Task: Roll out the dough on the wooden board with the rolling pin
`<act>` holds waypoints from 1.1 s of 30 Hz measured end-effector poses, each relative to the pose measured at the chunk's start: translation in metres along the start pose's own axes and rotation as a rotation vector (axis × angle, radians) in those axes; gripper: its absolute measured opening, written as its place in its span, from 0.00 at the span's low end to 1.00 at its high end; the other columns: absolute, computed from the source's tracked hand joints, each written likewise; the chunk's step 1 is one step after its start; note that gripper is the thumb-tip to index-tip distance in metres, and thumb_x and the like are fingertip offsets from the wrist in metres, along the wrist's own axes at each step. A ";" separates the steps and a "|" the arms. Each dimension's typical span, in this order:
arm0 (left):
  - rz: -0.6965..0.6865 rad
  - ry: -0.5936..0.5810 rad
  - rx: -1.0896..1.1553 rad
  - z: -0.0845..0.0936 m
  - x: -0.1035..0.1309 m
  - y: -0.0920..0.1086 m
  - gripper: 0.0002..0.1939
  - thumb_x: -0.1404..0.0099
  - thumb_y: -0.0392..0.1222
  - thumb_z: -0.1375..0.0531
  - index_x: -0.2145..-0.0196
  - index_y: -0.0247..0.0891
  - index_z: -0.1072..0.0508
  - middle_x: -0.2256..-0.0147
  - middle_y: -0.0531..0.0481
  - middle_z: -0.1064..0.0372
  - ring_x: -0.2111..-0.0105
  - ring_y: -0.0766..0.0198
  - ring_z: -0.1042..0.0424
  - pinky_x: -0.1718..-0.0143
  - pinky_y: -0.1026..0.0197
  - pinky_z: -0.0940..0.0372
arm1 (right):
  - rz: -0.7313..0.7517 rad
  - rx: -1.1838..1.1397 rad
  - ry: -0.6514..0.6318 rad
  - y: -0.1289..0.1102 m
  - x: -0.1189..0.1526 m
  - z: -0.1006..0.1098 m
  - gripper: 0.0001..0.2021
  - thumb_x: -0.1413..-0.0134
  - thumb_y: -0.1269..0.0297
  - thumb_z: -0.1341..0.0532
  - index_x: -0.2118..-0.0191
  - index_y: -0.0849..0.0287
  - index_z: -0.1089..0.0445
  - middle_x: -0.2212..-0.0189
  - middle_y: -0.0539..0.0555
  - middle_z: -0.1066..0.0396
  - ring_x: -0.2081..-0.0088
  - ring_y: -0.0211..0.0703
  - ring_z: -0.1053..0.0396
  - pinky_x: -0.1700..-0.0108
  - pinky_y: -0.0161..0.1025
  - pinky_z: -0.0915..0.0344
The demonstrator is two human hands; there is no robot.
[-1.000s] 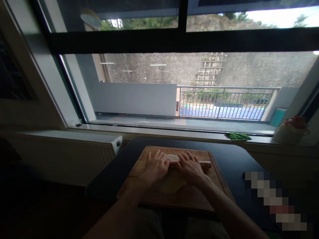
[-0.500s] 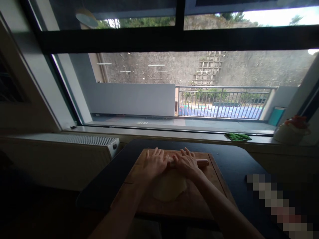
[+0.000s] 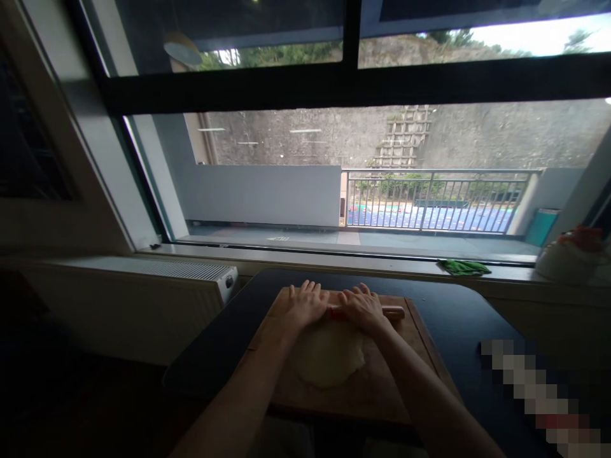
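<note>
Flat pale dough (image 3: 327,356) lies on a wooden board (image 3: 296,397). Across its far edge runs a reddish-brown rolling pin (image 3: 394,312). My left hand (image 3: 308,304) lies over the left part of the pin, palm down, with its fingers stretched forward. Over the pin's middle rests my right hand (image 3: 361,305), also palm down with fingers spread. The pin's right end sticks out beyond my right hand, while its left end is hidden under my left hand. A small gap separates the two hands.
The board stands on a dark table (image 3: 449,312). Beyond it, a green cloth (image 3: 463,267) and a white pot (image 3: 570,254) sit on the window sill (image 3: 334,261). A radiator (image 3: 143,305) is at the left. Something pixelated (image 3: 534,388) lies at the table's right.
The view has shifted and tilted slightly, so the scene sits further right. The hands are a little further apart, showing more of the pin between them, and more of the dough shows.
</note>
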State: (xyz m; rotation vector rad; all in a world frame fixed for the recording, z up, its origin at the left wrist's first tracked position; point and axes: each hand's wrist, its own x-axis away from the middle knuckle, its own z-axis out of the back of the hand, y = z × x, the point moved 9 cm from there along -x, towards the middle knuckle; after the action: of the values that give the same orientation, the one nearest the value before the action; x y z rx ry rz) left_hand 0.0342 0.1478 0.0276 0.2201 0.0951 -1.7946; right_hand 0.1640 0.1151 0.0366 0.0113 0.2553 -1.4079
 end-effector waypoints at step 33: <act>-0.164 0.194 -0.014 0.023 0.065 0.023 0.24 0.32 0.47 0.59 0.45 0.33 0.37 0.43 0.42 0.42 0.40 0.53 0.52 0.40 0.44 0.63 | 0.005 0.006 0.023 -0.002 0.043 -0.003 0.24 0.38 0.54 0.64 0.44 0.51 0.41 0.41 0.55 0.46 0.38 0.50 0.58 0.43 0.52 0.58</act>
State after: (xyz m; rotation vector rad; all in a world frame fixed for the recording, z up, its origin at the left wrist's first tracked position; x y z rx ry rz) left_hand 0.0403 0.0763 0.0386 0.3857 0.2706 -1.9315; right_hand 0.1677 0.0732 0.0255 0.0326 0.2697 -1.4038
